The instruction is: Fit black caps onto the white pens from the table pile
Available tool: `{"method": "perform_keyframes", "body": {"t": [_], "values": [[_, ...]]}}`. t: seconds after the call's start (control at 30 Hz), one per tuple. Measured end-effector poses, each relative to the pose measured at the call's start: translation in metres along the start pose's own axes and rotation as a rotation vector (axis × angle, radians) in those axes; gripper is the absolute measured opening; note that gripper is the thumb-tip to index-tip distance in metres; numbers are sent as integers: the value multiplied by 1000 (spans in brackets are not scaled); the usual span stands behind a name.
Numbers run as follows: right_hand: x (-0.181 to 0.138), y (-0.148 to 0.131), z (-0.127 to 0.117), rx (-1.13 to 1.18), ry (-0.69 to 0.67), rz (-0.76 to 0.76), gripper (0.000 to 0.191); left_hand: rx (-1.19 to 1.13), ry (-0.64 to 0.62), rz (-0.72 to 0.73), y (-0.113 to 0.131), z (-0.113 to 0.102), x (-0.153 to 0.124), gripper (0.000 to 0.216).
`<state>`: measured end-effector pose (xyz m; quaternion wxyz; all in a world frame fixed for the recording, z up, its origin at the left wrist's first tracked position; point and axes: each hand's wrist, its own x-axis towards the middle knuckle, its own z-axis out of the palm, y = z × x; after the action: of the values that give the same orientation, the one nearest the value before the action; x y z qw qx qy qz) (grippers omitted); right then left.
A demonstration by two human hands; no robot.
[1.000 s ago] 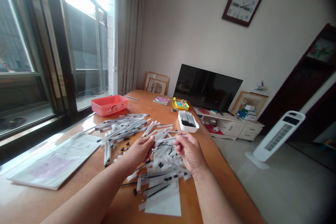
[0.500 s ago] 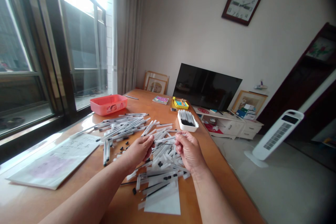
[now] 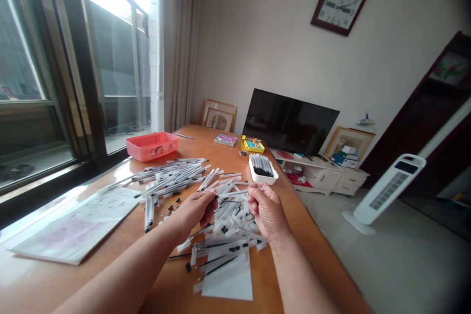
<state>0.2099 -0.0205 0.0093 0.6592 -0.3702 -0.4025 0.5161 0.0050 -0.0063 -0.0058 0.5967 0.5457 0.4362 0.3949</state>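
Observation:
My left hand (image 3: 199, 206) pinches one end of a pen (image 3: 232, 195) with a clear, whitish barrel. At its other end my right hand (image 3: 265, 208) is closed, fingers curled in. The pen lies level between the two, above a loose pile of pen parts (image 3: 235, 223): translucent barrels and caps, dark refills and small black plugs. Left of the pile lies a heap of pens (image 3: 176, 174) with black ends. Beyond my right hand a white tray (image 3: 270, 181) holds a bundle of similar pens. The fingers hide both tips of the held pen.
A red plastic basket (image 3: 150, 149) stands by the window. On the left lies a paper booklet (image 3: 77, 228), and a white sheet (image 3: 231, 284) is under the near parts. A small yellow box (image 3: 253, 146) and a colourful booklet (image 3: 225, 140) sit at the table's far end.
My right hand has shifted slightly to the right, and a little more of the pen shows between my hands. My left hand has barely moved.

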Motion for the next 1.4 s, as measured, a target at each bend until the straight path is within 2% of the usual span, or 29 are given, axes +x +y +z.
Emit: {"method": "perform_keyframes", "body": {"t": [0.2, 0.3, 0.53, 0.67, 0.77, 0.87, 1.0, 1.07, 1.13, 1.23, 1.33, 1.4], "values": [[3, 0, -5, 4, 15, -8, 22, -93, -54, 72, 4, 2, -1, 43], [6, -4, -11, 2, 62, -42, 23, -21, -6, 74, 1, 0, 2, 44], [16, -13, -27, -36, 327, -184, 25, 102, 153, 121, 2, -5, 6, 51], [24, -12, -38, -25, 483, -265, 22, 179, 238, 97, -2, -11, 11, 51], [27, -9, -42, -59, 539, -295, 23, 271, 293, 87, -7, -16, 15, 54], [26, -4, -40, -125, 512, -294, 27, 343, 306, 81, -9, -15, 16, 59], [22, 4, -32, -251, 409, -259, 30, 329, 184, 94, -4, -9, 11, 66], [20, 9, -30, -334, 352, -232, 31, 306, 178, 112, -2, -10, 11, 67], [19, 14, -28, -418, 293, -214, 33, 295, 263, 132, -3, -17, 14, 64], [19, 21, -28, -548, 211, -200, 36, 330, 443, 128, -9, -39, 26, 51], [20, 27, -28, -675, 166, -211, 37, 534, 598, 107, -18, -62, 40, 39], [21, 28, -29, -754, 139, -223, 38, 696, 618, 109, -23, -71, 46, 34]]}}
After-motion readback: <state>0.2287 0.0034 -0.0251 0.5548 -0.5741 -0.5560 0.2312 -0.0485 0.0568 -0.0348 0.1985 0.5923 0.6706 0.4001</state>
